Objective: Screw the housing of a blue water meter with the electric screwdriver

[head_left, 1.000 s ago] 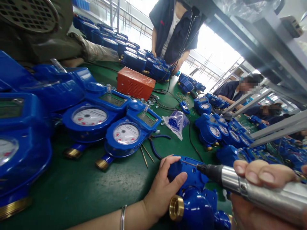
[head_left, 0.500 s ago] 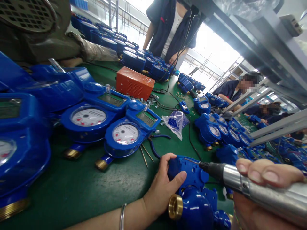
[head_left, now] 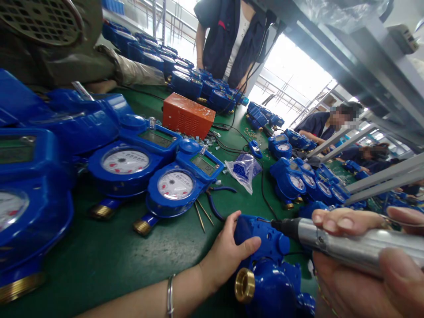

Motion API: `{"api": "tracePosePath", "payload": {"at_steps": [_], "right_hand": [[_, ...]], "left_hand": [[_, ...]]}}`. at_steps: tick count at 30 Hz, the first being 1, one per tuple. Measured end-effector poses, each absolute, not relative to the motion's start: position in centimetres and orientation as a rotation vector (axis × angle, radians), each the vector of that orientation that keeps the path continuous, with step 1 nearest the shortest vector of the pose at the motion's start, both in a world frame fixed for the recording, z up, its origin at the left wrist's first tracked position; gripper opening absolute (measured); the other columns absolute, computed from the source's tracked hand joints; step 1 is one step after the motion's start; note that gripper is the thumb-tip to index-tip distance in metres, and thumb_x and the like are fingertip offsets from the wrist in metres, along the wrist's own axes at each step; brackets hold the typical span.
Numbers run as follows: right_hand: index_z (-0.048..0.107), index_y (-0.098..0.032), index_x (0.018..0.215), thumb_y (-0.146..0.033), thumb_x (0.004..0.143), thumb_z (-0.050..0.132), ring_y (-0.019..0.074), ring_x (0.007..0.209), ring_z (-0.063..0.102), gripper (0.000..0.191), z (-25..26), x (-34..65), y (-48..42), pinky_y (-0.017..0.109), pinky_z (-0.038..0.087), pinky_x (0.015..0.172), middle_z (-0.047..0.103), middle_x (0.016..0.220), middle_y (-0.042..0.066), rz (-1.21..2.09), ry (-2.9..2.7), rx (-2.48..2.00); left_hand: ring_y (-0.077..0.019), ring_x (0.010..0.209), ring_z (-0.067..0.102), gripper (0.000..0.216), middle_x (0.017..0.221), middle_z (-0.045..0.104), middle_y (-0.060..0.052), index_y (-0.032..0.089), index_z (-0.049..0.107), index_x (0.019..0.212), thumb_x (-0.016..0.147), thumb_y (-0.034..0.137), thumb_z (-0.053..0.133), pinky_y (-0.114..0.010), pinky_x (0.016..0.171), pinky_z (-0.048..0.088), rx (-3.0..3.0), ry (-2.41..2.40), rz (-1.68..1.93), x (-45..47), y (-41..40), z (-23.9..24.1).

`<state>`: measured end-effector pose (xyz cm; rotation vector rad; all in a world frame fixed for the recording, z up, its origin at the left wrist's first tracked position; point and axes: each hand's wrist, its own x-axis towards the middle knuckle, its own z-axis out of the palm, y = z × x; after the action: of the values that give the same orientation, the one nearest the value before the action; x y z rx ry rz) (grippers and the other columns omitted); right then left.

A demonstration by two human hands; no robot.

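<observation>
Low in the head view, my left hand [head_left: 228, 254] grips the upper left edge of a blue water meter [head_left: 270, 287], thumb on its flat back face. The meter lies turned over, with a brass threaded end pointing toward me. My right hand [head_left: 361, 260] is closed round a silver electric screwdriver [head_left: 344, 245] with a black nose. Its thin bit reaches the top of the blue housing; whether it sits in a screw is too small to tell. Left of the meter lie blue-handled pliers [head_left: 215, 205] and two thin brass-coloured rods [head_left: 200, 216].
Finished-looking water meters [head_left: 175, 185] stand at left, more [head_left: 298, 179] at right. An orange box [head_left: 187, 115], a plastic bag of blue parts [head_left: 243, 170] and cables occupy the green table [head_left: 139, 265]. A blower [head_left: 49, 44] is upper left; co-workers [head_left: 228, 39] stand beyond.
My right hand and the screwdriver have shifted slightly left, and the bit now shows shorter against the housing. My left hand keeps its hold on the meter.
</observation>
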<state>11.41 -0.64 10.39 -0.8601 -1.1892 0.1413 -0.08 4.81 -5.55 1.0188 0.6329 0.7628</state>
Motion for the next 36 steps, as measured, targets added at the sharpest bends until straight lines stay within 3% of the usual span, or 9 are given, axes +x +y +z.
{"api": "tracePosePath", "payload": {"at_steps": [4,9,15,25,36], "right_hand": [[0.049,-0.018,0.108,-0.02,0.07,0.055,0.0216,0.067,0.059,0.039,9.1,11.2,0.3,0.045,0.05,0.07,0.062,0.071,0.001,0.197,-1.19,-0.809],[0.047,-0.019,0.108,-0.021,0.072,0.055,0.0207,0.067,0.057,0.037,7.8,11.3,0.9,0.043,0.049,0.069,0.061,0.071,0.0,0.238,-1.176,-0.791],[0.047,-0.021,0.105,-0.024,0.071,0.055,0.0195,0.065,0.055,0.035,7.8,11.8,1.3,0.041,0.047,0.067,0.059,0.069,0.0,0.338,-1.183,-0.776],[0.045,-0.02,0.112,-0.022,0.076,0.056,0.0211,0.07,0.058,0.038,7.9,11.8,0.9,0.049,0.045,0.077,0.061,0.076,0.001,0.353,-1.39,-0.788],[0.046,-0.022,0.106,-0.022,0.071,0.056,0.0186,0.065,0.055,0.037,8.1,11.0,1.6,0.041,0.046,0.067,0.059,0.071,-0.001,0.423,-1.181,-0.766]], "left_hand": [[-0.0303,0.124,0.046,0.083,0.136,0.047,-0.017,0.015,0.032,0.135,0.07,0.043,0.076,-0.043,0.106,0.035,0.999,0.57,0.758,0.0,5.1,-5.6],[-0.0304,0.114,0.054,0.075,0.125,0.057,-0.015,0.015,0.041,0.129,0.069,0.043,0.077,-0.043,0.099,0.042,1.0,0.507,0.773,0.0,5.1,-5.2],[-0.0306,0.116,0.052,0.074,0.125,0.057,-0.014,0.016,0.042,0.128,0.069,0.042,0.077,-0.044,0.102,0.038,1.048,0.594,0.788,-0.1,5.1,-5.5],[-0.0298,0.114,0.053,0.068,0.122,0.059,-0.013,0.015,0.044,0.125,0.07,0.039,0.075,-0.044,0.1,0.04,1.038,0.591,0.786,-0.1,5.1,-5.3],[-0.0319,0.115,0.052,0.072,0.121,0.059,-0.013,0.016,0.044,0.126,0.067,0.041,0.076,-0.046,0.102,0.036,1.02,0.632,0.768,-0.3,5.1,-5.1]]}}
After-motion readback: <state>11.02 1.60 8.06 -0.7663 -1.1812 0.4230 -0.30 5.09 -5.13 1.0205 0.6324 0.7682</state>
